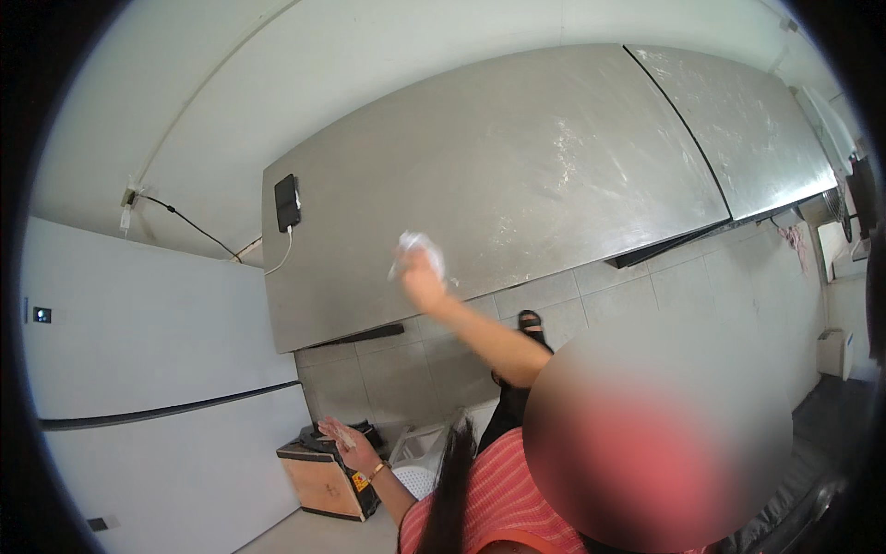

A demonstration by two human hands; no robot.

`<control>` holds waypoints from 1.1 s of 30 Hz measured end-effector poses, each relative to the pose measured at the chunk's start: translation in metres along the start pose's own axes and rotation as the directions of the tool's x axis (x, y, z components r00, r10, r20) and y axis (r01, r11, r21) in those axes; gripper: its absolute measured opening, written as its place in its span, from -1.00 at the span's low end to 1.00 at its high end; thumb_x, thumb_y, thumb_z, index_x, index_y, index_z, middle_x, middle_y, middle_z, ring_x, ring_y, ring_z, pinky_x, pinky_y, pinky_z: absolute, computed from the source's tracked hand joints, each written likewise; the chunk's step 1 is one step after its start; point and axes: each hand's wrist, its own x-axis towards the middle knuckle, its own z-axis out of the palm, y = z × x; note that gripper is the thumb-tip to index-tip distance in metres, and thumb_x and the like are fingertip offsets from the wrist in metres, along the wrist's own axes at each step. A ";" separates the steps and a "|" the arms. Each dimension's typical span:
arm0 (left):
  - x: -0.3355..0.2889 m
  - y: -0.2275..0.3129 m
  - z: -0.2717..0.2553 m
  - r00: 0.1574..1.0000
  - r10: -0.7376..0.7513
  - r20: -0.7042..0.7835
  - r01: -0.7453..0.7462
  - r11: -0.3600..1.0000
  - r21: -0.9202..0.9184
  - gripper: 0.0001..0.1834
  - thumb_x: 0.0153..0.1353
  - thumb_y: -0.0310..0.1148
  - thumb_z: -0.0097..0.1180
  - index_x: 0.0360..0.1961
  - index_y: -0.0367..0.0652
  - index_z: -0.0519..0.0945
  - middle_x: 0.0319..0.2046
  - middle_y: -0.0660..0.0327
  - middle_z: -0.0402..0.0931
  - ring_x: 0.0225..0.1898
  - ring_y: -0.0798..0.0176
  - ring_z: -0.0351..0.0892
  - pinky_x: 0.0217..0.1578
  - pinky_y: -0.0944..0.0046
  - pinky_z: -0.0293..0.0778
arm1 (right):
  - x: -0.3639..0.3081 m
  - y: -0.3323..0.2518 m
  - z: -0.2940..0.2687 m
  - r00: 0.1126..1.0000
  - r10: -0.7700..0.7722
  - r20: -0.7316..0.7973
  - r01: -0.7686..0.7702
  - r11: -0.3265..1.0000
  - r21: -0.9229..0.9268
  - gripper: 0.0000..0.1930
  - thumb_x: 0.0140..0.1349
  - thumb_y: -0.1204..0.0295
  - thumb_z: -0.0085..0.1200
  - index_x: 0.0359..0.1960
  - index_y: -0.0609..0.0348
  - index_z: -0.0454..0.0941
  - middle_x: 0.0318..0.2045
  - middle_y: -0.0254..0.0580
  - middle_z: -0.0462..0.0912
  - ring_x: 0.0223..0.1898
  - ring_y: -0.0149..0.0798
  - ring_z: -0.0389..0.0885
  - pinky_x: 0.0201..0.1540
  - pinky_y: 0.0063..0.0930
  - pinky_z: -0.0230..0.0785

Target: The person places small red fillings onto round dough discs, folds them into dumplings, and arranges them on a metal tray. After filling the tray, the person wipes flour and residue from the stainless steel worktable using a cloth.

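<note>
My right hand (424,277) presses a crumpled white cloth or tissue (425,249) onto the grey metal worktop (388,185), near its front edge. The hand and the cloth are slightly blurred, and the fingers are partly hidden. White streaks and specks (565,152) mark the worktop to the right of the cloth. Off to the lower left, away from the worktop, my left hand (353,446) hangs with its fingers stretched out. Whitish residue shows on that hand, and a bracelet circles its wrist. It holds nothing.
A black phone (287,203) with a white cable lies at the worktop's left end. White cabinet-like doors (166,323) stand at the left. Below my left hand sits a box (323,482) with an orange-brown side, beside a white perforated plastic item (413,480). A blurred patch covers the lower right.
</note>
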 end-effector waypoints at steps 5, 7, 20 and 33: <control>-0.013 -0.025 0.009 0.999 -0.011 0.039 0.011 1.000 0.006 -0.44 0.13 -0.52 -0.43 0.22 -0.22 0.19 0.26 0.17 0.11 0.30 -0.01 0.00 0.30 0.03 -0.05 | -0.030 0.018 -0.020 0.951 -0.011 -0.310 0.008 1.000 -0.011 -0.50 0.05 0.53 -0.12 0.10 0.41 0.25 0.13 0.03 0.31 0.18 0.04 0.22 0.29 -0.13 -0.05; -0.027 -0.033 0.002 0.999 0.042 0.028 -0.044 0.996 0.075 -0.43 0.10 -0.52 -0.42 0.20 -0.25 0.23 0.26 0.16 0.13 0.31 -0.01 -0.01 0.30 0.03 -0.05 | -0.036 0.091 -0.067 0.960 0.153 -0.235 -0.165 0.986 -0.032 -0.53 0.10 0.53 -0.16 0.11 0.38 0.24 0.09 0.08 0.33 0.18 0.02 0.22 0.29 -0.15 -0.06; -0.123 -0.107 -0.019 0.996 0.038 0.077 -0.039 0.999 0.020 -0.43 0.13 -0.52 -0.45 0.24 -0.21 0.17 0.29 0.14 0.05 0.32 0.02 -0.05 0.31 0.04 -0.08 | -0.051 0.034 -0.035 0.967 -0.158 -0.202 0.183 0.977 0.110 -0.60 -0.02 0.43 -0.03 -0.12 0.42 0.49 0.10 0.04 0.36 0.21 0.11 0.17 0.30 -0.04 -0.14; -0.152 -0.139 -0.028 0.998 0.046 -0.044 -0.048 0.999 -0.027 -0.44 0.13 -0.50 -0.45 0.21 -0.23 0.22 0.25 0.15 0.14 0.30 0.01 0.00 0.30 0.05 -0.03 | -0.146 0.252 -0.173 0.938 0.099 -0.331 -0.127 0.990 -0.065 -0.71 -0.01 0.62 -0.09 -0.20 0.38 0.51 0.10 -0.03 0.37 0.16 0.02 0.26 0.27 -0.11 0.01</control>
